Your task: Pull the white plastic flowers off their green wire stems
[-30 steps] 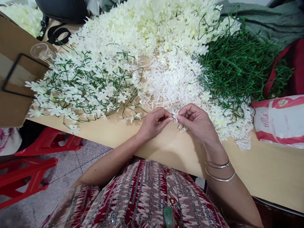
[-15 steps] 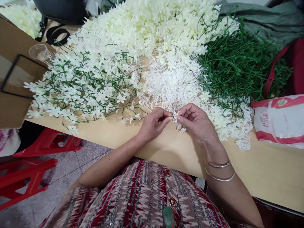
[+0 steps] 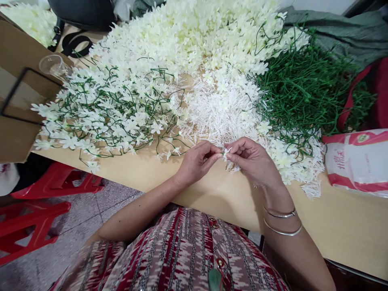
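Fingertip to fingertip, my left hand [image 3: 198, 161] and my right hand [image 3: 254, 159] meet over the table's front part. Between them is a small white artificial flower [image 3: 226, 152], pinched from both sides by thumbs and forefingers. A tiny green bit shows at its left side, mostly hidden by my left fingertips. Just beyond my hands lies a heap of thin white stamen-like sticks [image 3: 216, 109]. White flowers on green stems [image 3: 121, 109] spread to the left. A pile of bare green plastic stems [image 3: 303, 85] lies to the right.
Loose pale flower heads [image 3: 194, 32] are heaped at the back. A cardboard box [image 3: 18, 97] with a black wire frame and a clear plastic cup [image 3: 53, 65] stand left. On the right are a red-and-white bag [image 3: 357, 161] and a red bag [image 3: 380, 93]. Red stools [image 3: 57, 184] are below left.
The flower between my fingers has turned, and its petals show more plainly now. Both hands stay together at nearly the same spot. The view has shifted slightly.
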`<state>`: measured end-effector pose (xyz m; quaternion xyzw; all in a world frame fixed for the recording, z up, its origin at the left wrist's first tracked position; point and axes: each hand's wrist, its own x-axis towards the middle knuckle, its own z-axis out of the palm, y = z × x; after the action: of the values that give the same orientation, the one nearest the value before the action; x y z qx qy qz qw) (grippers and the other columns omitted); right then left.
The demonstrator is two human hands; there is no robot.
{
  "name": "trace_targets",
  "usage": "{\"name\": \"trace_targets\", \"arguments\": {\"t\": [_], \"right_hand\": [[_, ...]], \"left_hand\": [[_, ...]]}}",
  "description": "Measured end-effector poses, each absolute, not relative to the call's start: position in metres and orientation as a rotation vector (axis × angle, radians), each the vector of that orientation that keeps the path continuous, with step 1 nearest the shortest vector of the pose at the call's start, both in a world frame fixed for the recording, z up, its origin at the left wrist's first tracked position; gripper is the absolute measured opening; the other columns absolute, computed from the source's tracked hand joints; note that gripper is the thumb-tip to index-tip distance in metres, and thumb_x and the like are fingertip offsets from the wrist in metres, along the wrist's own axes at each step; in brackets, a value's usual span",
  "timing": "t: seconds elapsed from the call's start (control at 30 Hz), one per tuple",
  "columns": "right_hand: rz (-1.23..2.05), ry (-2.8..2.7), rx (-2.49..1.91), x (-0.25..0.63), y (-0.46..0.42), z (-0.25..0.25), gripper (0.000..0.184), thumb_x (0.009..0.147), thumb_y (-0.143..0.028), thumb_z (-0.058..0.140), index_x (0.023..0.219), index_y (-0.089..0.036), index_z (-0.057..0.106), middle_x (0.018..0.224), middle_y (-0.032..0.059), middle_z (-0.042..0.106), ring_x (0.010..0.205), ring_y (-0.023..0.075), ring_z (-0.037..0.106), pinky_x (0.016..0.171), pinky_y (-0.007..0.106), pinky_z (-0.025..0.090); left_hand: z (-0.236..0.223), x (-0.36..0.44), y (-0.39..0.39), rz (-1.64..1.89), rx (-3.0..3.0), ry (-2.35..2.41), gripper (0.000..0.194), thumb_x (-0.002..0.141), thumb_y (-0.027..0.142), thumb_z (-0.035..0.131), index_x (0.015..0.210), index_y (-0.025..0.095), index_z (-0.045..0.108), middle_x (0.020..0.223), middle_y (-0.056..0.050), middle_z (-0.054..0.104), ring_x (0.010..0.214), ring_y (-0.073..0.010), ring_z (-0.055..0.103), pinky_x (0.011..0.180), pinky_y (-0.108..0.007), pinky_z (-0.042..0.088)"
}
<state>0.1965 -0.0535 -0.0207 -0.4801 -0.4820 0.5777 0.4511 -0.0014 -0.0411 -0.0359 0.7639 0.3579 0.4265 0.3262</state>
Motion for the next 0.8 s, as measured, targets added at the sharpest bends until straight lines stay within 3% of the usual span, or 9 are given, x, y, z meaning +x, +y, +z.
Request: {"name": "trace_targets", "arguments": {"t": [0.3,0.63,0.8], "right_hand": [[1.432,-1.217,-1.258,0.1979,-0.0525,-0.0159,0.028,0.074,-0.043,0.087,0.076,-0.025,0.065,0.071,-0.0015,0.067,0.067,0.0143,0.060,0.061,0.028,0.050],[1.424,-1.262,-1.281,0.1940,-0.0517,-0.0138,0.023,0.073,-0.031,0.087,0.072,-0.024,0.064,0.066,-0.0031,0.062,0.062,0.0125,0.052,0.056,0.027,0.040],[1.428,-1.149,-1.232,0.1929,-0.0520,-0.0165,0.025,0.073,-0.035,0.088,0.079,-0.025,0.066,0.072,-0.0027,0.065,0.065,0.0130,0.057,0.061,0.027,0.048]], "left_hand": [[-0.0340,-0.0016,-0.0403,1.082,2.064,0.920,0.019,0.103,0.034,0.061,0.094,0.018,0.065,0.082,-0.003,0.069,0.077,-0.0149,0.065,0.069,-0.026,0.049],[-0.0366,-0.0013,-0.0397,1.086,2.067,0.947,0.014,0.102,0.026,0.060,0.092,0.018,0.063,0.082,-0.003,0.068,0.076,-0.0139,0.063,0.068,-0.025,0.048],[-0.0348,0.0013,-0.0392,1.149,2.028,0.947,0.012,0.101,0.027,0.064,0.093,0.018,0.064,0.084,-0.002,0.069,0.076,-0.0130,0.063,0.067,-0.025,0.046]]}}
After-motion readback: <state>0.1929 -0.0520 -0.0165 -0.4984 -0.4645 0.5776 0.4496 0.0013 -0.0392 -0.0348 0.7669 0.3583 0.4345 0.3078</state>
